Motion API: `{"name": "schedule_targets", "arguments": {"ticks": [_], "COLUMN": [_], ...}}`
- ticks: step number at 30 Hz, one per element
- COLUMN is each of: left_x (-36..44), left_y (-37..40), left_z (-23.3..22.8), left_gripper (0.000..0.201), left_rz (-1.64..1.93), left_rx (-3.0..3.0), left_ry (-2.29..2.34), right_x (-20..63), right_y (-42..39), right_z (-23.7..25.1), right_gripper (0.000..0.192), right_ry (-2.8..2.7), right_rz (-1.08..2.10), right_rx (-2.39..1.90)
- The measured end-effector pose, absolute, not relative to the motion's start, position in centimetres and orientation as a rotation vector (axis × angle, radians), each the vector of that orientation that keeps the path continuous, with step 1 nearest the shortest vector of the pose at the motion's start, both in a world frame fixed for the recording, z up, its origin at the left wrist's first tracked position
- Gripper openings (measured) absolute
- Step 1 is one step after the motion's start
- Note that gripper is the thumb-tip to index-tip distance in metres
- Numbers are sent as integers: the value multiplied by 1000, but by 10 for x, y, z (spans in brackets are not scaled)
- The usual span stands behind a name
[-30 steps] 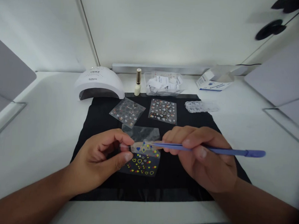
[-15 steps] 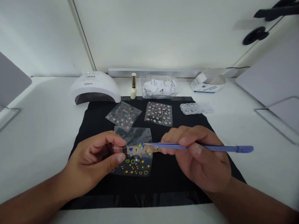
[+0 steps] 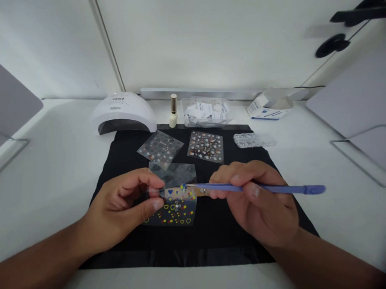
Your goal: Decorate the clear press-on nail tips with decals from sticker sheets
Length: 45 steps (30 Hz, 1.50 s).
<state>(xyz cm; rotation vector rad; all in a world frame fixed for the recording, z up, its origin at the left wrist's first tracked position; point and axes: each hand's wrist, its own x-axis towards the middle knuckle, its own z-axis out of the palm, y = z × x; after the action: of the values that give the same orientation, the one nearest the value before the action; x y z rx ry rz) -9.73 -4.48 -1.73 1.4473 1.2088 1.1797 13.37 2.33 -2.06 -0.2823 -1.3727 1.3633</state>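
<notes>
**Tweezer tip set against the heart sticker sheet**

While the heart sticker sheet (image 3: 173, 206) lies flat on the black mat (image 3: 214, 240), its left edge is pinned under the thumb and fingers of the left hand (image 3: 125, 210), which are closed on that edge. The blue tweezers (image 3: 255, 188) are pinched in the closed fingers of the right hand (image 3: 264, 204); their long axis runs nearly level from right to left, and the tip is met at the sheet's upper part, just beside the left fingertips. The sheet thus lies leftward of the right-hand grip. Whether a sticker is caught between the tips cannot be told. Two further sticker sheets (image 3: 206, 146) are seen beyond, with a nail lamp (image 3: 125, 111) behind.
</notes>
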Motion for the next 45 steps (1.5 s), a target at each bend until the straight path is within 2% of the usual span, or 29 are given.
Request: {"name": "schedule_targets", "arguments": {"ticks": [33,45], "left_x": [-99,-101], "left_y": [-44,-40], "left_z": [-19,-18], "left_gripper": [29,25], "left_rz": [1162,1210], "left_rx": [1496,1549], "left_ry": [1129,1169], "right_x": [135,136], "right_y": [21,20], "right_z": [-18,-17], "right_gripper": [15,12], "right_ry": [-1396,-1349], "right_rz": [1392,1437], "right_rx": [-320,-333]}}
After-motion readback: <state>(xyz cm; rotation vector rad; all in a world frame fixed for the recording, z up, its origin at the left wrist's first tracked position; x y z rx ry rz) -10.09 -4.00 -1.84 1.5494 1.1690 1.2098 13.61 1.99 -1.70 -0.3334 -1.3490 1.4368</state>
